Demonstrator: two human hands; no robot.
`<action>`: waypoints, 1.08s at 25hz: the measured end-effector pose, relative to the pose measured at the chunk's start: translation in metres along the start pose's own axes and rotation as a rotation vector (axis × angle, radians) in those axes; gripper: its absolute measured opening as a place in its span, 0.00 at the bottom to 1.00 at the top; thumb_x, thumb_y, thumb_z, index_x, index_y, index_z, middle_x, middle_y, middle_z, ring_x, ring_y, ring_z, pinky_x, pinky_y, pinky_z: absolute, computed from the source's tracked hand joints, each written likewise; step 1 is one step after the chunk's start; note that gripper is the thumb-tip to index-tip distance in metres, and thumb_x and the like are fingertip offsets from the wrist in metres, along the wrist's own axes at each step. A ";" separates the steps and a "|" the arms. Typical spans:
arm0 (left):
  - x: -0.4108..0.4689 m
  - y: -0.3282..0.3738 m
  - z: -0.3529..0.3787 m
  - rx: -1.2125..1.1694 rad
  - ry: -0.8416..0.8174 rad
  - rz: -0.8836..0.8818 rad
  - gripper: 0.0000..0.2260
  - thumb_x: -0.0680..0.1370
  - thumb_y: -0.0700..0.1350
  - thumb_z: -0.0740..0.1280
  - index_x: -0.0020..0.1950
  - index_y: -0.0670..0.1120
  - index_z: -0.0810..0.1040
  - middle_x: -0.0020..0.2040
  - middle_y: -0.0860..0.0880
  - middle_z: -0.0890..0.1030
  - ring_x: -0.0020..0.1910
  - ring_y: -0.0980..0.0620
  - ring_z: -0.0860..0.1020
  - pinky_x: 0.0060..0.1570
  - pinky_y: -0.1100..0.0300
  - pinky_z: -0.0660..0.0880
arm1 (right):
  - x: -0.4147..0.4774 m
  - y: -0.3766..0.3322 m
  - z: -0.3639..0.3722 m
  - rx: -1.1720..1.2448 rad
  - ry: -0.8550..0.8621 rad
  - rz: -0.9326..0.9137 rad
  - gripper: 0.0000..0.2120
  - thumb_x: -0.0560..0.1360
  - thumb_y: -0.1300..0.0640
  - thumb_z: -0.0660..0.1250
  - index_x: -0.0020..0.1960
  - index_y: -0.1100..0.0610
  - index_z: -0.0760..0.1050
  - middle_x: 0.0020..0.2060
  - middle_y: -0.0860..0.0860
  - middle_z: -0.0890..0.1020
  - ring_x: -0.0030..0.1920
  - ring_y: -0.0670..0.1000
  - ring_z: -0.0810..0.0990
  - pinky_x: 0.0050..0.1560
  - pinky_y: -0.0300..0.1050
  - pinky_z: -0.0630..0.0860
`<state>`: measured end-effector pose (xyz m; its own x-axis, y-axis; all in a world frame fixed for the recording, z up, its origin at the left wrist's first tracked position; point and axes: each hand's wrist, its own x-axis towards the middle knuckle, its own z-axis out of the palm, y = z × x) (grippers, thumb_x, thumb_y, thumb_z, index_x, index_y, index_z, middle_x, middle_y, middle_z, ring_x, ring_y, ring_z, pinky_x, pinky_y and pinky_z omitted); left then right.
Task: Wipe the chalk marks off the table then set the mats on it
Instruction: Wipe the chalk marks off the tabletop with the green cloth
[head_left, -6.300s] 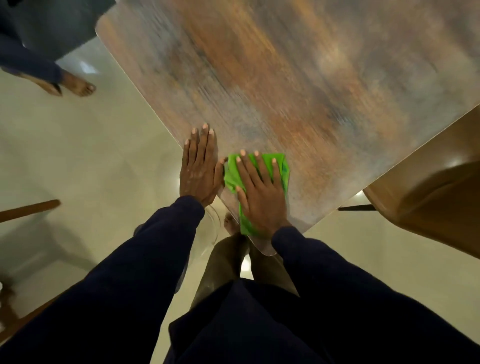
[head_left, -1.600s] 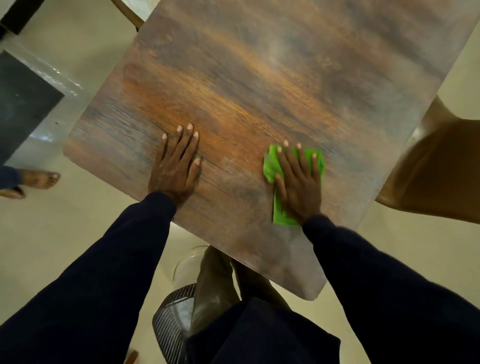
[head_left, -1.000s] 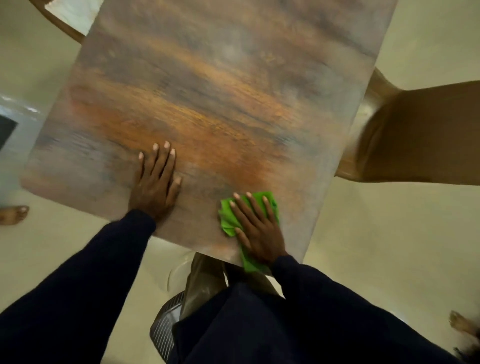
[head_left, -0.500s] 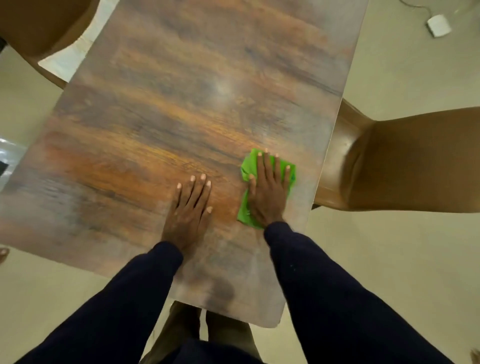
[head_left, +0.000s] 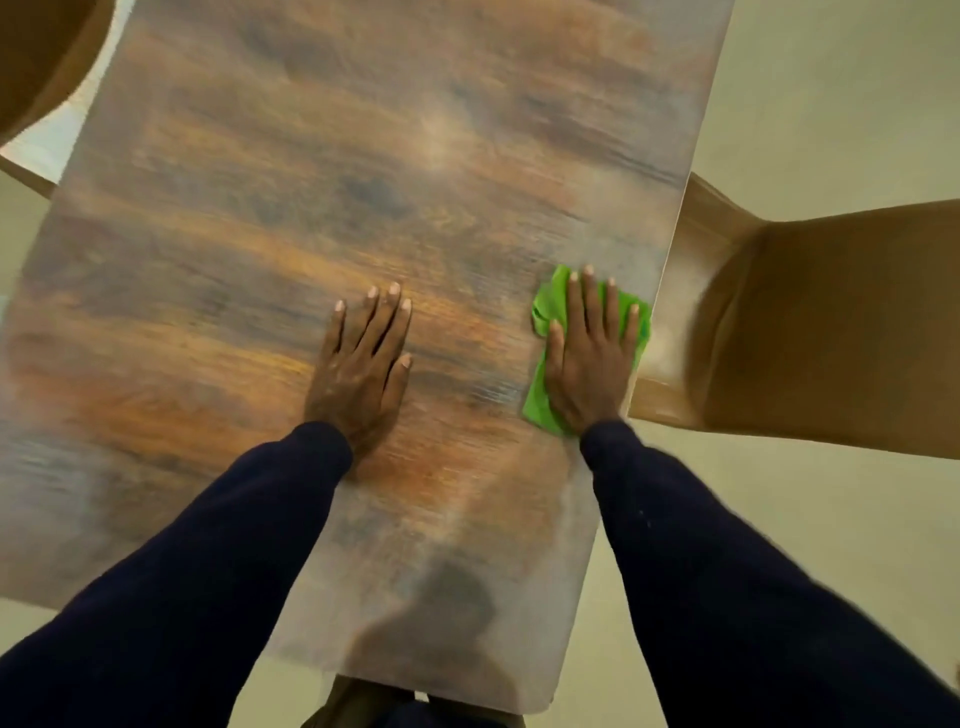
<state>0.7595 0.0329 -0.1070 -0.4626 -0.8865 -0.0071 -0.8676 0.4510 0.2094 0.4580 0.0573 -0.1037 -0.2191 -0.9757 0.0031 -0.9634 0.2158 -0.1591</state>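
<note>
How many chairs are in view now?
2: one chair at the table's right edge beside the green cloth; a second chair at its far-left corner. Others may be out of frame.

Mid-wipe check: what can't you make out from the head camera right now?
Chalk marks: the table is motion-blurred in the head view, so I cannot tell whether any are there.
Table's far end and left side: cut off by the frame edges.
Green cloth: mostly covered by the right hand pressing flat on it.
Mats: none in frame.
</note>
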 end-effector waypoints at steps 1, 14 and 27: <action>0.002 0.000 -0.002 -0.001 -0.009 0.006 0.28 0.88 0.49 0.51 0.88 0.43 0.51 0.88 0.44 0.49 0.87 0.42 0.48 0.83 0.36 0.51 | 0.020 -0.006 0.003 -0.011 0.008 -0.007 0.30 0.87 0.46 0.52 0.87 0.54 0.55 0.87 0.53 0.56 0.86 0.58 0.52 0.84 0.67 0.49; 0.004 0.004 -0.008 -0.091 0.002 -0.038 0.28 0.87 0.46 0.54 0.87 0.44 0.55 0.88 0.45 0.53 0.87 0.44 0.51 0.83 0.37 0.51 | -0.068 0.008 -0.010 0.061 -0.108 -0.290 0.31 0.86 0.46 0.58 0.87 0.53 0.57 0.87 0.52 0.56 0.87 0.57 0.51 0.83 0.69 0.52; 0.004 -0.002 -0.006 -0.130 0.050 -0.065 0.25 0.89 0.45 0.52 0.87 0.41 0.56 0.87 0.44 0.54 0.87 0.45 0.51 0.84 0.40 0.52 | 0.070 -0.049 0.002 0.003 -0.025 -0.214 0.30 0.87 0.46 0.53 0.87 0.54 0.56 0.86 0.53 0.58 0.86 0.59 0.53 0.84 0.67 0.50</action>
<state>0.7606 0.0276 -0.1014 -0.3938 -0.9189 0.0238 -0.8627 0.3784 0.3354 0.4897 -0.0219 -0.0979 -0.0059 -0.9999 0.0125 -0.9870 0.0038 -0.1607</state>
